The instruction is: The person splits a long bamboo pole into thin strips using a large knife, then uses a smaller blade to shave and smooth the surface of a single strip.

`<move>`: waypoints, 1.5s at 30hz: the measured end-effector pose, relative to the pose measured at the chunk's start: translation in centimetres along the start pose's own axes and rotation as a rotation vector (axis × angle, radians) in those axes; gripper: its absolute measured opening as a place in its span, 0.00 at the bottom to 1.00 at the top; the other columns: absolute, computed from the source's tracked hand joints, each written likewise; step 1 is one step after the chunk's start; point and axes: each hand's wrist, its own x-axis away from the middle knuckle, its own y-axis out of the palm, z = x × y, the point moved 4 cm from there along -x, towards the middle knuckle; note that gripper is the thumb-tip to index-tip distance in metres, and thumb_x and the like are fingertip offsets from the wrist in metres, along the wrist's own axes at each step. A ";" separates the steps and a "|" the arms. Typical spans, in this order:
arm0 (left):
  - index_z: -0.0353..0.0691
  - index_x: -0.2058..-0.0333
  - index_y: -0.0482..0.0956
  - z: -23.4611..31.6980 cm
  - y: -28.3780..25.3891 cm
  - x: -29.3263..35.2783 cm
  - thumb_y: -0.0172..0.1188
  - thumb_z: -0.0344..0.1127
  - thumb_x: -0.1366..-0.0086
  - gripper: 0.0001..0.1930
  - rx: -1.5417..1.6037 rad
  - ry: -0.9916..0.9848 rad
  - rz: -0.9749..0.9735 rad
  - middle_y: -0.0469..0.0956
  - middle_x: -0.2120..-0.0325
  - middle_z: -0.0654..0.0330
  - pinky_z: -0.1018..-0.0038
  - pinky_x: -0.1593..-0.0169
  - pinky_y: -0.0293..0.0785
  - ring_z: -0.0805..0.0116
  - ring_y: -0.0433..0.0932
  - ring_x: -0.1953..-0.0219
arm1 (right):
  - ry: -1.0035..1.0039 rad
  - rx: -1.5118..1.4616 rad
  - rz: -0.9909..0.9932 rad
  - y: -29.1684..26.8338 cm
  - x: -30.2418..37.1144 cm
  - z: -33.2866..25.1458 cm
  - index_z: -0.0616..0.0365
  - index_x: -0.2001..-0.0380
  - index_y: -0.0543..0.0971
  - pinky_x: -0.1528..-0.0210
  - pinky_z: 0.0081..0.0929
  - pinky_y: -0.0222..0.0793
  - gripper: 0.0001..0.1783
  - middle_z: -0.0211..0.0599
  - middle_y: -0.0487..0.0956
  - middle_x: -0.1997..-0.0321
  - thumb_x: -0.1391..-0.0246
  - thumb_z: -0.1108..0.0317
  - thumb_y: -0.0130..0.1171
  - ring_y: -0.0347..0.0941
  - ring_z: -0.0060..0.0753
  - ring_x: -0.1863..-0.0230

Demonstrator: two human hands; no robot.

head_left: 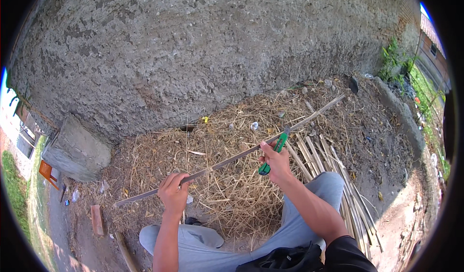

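A long, thin bamboo strip (237,157) runs slantwise across the view, its right end farther off than its left. My left hand (173,191) is closed round the strip toward its left end. In my right hand (276,161) is a green utility knife (281,141), gripped with its front end up against the strip right of the middle. The blade itself is too small to make out. Below the strip, between my knees, lies a heap of pale shavings (241,209).
Several split bamboo strips (348,199) lie in a bundle beside my right knee. A rough grey wall (232,49) rises ahead. At the left stand a concrete block (79,148) and an orange plastic object (48,173). A brick piece (97,220) and a pole (125,252) lie near my left knee.
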 end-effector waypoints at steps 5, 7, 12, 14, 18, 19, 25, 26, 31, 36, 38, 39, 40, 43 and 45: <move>0.41 0.70 0.83 -0.5 0.2 0.1 0.71 0.26 0.54 0.10 0.022 -0.016 0.012 0.81 0.74 0.62 0.69 0.67 0.74 0.61 0.81 0.71 | -0.027 -0.005 -0.020 0.1 -0.2 0.0 0.56 0.70 0.75 0.73 0.27 0.72 0.09 0.23 0.69 0.79 0.43 0.69 0.66 0.63 0.16 0.80; 0.40 0.70 0.83 -0.4 0.1 0.0 0.72 0.25 0.55 0.11 0.027 -0.008 0.008 0.81 0.73 0.61 0.69 0.67 0.74 0.61 0.81 0.71 | -0.028 -0.028 -0.013 0.4 0.0 -0.1 0.56 0.70 0.75 0.73 0.27 0.72 0.09 0.23 0.69 0.79 0.43 0.69 0.66 0.62 0.16 0.81; 0.41 0.67 0.83 0.0 -0.5 -0.1 0.71 0.28 0.51 0.11 0.012 0.062 0.005 0.82 0.71 0.62 0.68 0.67 0.75 0.60 0.81 0.70 | -0.049 -0.099 -0.012 0.9 0.0 -0.8 0.58 0.71 0.75 0.73 0.26 0.71 0.10 0.26 0.72 0.77 0.44 0.67 0.67 0.62 0.17 0.81; 0.40 0.65 0.83 0.6 -0.9 0.0 0.68 0.29 0.46 0.09 -0.085 0.208 -0.084 0.82 0.70 0.61 0.66 0.69 0.75 0.59 0.81 0.72 | -0.058 -0.091 -0.042 0.1 -0.5 -0.5 0.60 0.71 0.75 0.74 0.25 0.71 0.11 0.30 0.74 0.75 0.44 0.67 0.68 0.66 0.18 0.79; 0.39 0.63 0.83 3.1 -3.9 0.5 0.64 0.31 0.40 0.07 -0.051 0.093 -0.307 0.81 0.71 0.60 0.65 0.72 0.74 0.58 0.80 0.75 | -0.104 -0.070 -0.024 0.7 0.1 -0.9 0.62 0.70 0.75 0.74 0.24 0.73 0.12 0.34 0.77 0.74 0.44 0.67 0.68 0.71 0.20 0.77; 0.38 0.63 0.83 3.6 -4.6 0.9 0.62 0.33 0.38 0.07 -0.026 0.049 -0.395 0.81 0.71 0.58 0.66 0.73 0.74 0.56 0.79 0.76 | -0.105 -0.033 -0.043 0.8 0.4 -0.8 0.62 0.70 0.75 0.75 0.24 0.74 0.13 0.35 0.77 0.73 0.45 0.67 0.69 0.72 0.21 0.76; 0.34 0.49 0.75 3.0 -5.7 5.3 0.57 0.37 0.30 0.16 0.317 -0.505 -1.110 0.83 0.66 0.55 0.71 0.65 0.77 0.61 0.82 0.70 | 0.061 -0.012 -0.051 3.0 3.3 -0.6 0.60 0.73 0.75 0.75 0.28 0.76 0.13 0.31 0.75 0.77 0.45 0.66 0.69 0.68 0.20 0.81; 0.32 0.43 0.71 2.9 -5.1 6.4 0.56 0.38 0.29 0.21 0.533 -0.669 -1.243 0.83 0.61 0.54 0.72 0.60 0.78 0.63 0.84 0.64 | 0.065 -0.013 -0.056 2.9 3.1 0.2 0.60 0.73 0.75 0.75 0.28 0.76 0.13 0.31 0.75 0.77 0.45 0.66 0.69 0.68 0.20 0.81; 0.32 0.35 0.58 4.6 0.1 5.5 0.52 0.40 0.26 0.28 0.740 -0.631 -1.147 0.77 0.47 0.51 0.70 0.44 0.72 0.64 0.77 0.46 | 0.172 -0.067 -0.066 3.0 3.3 2.6 0.57 0.78 0.70 0.69 0.32 0.83 0.15 0.30 0.70 0.82 0.43 0.67 0.66 0.67 0.20 0.84; 0.34 0.36 0.59 7.7 6.3 6.4 0.45 0.42 0.24 0.24 1.062 -0.810 -1.036 0.78 0.50 0.54 0.71 0.52 0.77 0.67 0.80 0.54 | 0.179 0.021 -0.067 3.1 3.7 2.5 0.58 0.76 0.72 0.68 0.32 0.83 0.14 0.33 0.72 0.82 0.40 0.65 0.63 0.69 0.21 0.83; 0.34 0.40 0.63 8.6 7.3 7.7 0.41 0.42 0.22 0.21 1.270 -1.026 -1.078 0.78 0.61 0.58 0.78 0.72 0.73 0.74 0.75 0.73 | 0.212 0.114 -0.110 3.1 3.5 2.6 0.60 0.71 0.74 0.71 0.27 0.80 0.14 0.34 0.74 0.80 0.38 0.62 0.62 0.67 0.20 0.83; 0.35 0.43 0.66 8.8 7.8 8.2 0.40 0.39 0.22 0.17 1.362 -1.187 -0.971 0.72 0.70 0.63 0.83 0.82 0.57 0.80 0.60 0.83 | 0.205 0.235 -0.164 2.8 3.1 2.5 0.61 0.67 0.75 0.75 0.25 0.76 0.17 0.33 0.75 0.78 0.35 0.56 0.57 0.65 0.20 0.82; 0.35 0.43 0.66 8.6 7.9 8.3 0.40 0.39 0.22 0.17 1.369 -1.193 -0.968 0.72 0.70 0.63 0.83 0.82 0.57 0.80 0.60 0.83 | 0.210 0.243 -0.164 2.3 2.8 2.8 0.61 0.67 0.75 0.75 0.25 0.76 0.17 0.33 0.75 0.78 0.35 0.56 0.57 0.65 0.20 0.82; 0.38 0.43 0.68 7.1 7.7 7.7 0.42 0.39 0.22 0.17 1.287 -1.243 -0.847 0.70 0.73 0.67 0.86 0.80 0.53 0.84 0.57 0.82 | -0.175 0.877 -0.210 1.3 2.0 2.0 0.63 0.62 0.79 0.76 0.27 0.64 0.22 0.30 0.74 0.76 0.32 0.52 0.49 0.66 0.21 0.77; 0.38 0.42 0.68 6.2 7.2 6.9 0.42 0.40 0.22 0.17 1.259 -1.261 -0.801 0.70 0.73 0.67 0.86 0.81 0.54 0.84 0.56 0.82 | -0.318 0.945 -0.292 1.8 2.7 1.5 0.65 0.57 0.78 0.74 0.33 0.66 0.24 0.39 0.75 0.76 0.33 0.51 0.50 0.70 0.27 0.78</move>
